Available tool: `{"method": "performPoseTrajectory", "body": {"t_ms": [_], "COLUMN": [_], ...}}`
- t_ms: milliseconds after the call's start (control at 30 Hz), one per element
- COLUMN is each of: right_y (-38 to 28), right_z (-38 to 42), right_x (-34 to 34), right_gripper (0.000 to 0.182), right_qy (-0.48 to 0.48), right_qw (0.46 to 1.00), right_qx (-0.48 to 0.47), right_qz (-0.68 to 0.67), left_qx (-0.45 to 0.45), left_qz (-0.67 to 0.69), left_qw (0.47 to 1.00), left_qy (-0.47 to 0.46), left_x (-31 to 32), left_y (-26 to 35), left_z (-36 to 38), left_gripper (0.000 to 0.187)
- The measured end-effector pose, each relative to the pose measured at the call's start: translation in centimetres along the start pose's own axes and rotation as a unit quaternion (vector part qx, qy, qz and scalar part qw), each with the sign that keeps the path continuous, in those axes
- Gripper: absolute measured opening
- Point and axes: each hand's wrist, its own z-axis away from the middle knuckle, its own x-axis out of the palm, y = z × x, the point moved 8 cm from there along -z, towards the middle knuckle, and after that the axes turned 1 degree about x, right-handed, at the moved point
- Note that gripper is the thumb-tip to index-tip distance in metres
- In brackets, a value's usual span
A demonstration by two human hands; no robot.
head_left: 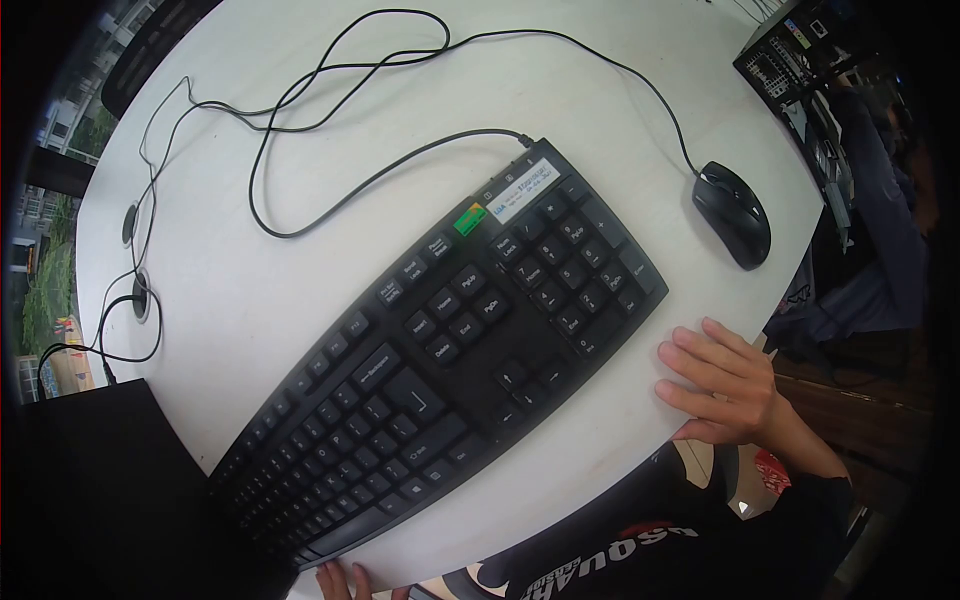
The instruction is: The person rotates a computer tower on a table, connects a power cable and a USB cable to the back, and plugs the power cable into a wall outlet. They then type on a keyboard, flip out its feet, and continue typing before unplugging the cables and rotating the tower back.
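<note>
A black keyboard (470, 330) lies slanted across the white table, with a green sticker (470, 218) and a white label (526, 190) by its number pad. My right hand (722, 385) rests palm down on the table's edge, fingers stretched out, a little off the keyboard's number-pad end and holding nothing. At the bottom of the view only the fingers of my left hand (345, 582) show at the table's edge, close to the keyboard's near corner; they are apart, and the rest is out of frame. A black mouse (733, 215) lies beyond my right hand.
Thin black cables (330, 68) loop over the white table (600, 110) toward round cable holes (140, 297) at the left. A large black panel (110, 480) covers the lower left and overlaps the keyboard. A computer case (790, 65) stands at the upper right.
</note>
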Motion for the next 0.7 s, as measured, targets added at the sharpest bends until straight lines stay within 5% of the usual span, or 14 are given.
{"method": "performPoseTrajectory", "body": {"t_ms": [300, 400, 700], "right_y": [-0.49, -0.61, -0.89], "right_z": [-0.71, -0.79, -0.94], "right_x": [-0.40, -0.49, -0.65], "right_gripper": [0.055, 0.056, 0.059], "right_qy": [-0.011, -0.013, 0.026], "right_qw": [0.999, 0.999, 0.997], "right_qx": [-0.023, -0.028, -0.059], "right_qz": [0.026, 0.030, 0.051], "left_qx": [0.087, -0.019, 0.065], "left_qz": [-0.077, -0.060, -0.067], "left_qw": [0.990, 0.998, 0.993], "left_qy": [-0.083, 0.000, 0.078], "left_x": [0.44, -0.13, 0.65], "left_y": [0.15, 0.53, -0.15], "left_z": [0.37, -0.30, 0.22], "left_gripper": [0.062, 0.065, 0.066]}}
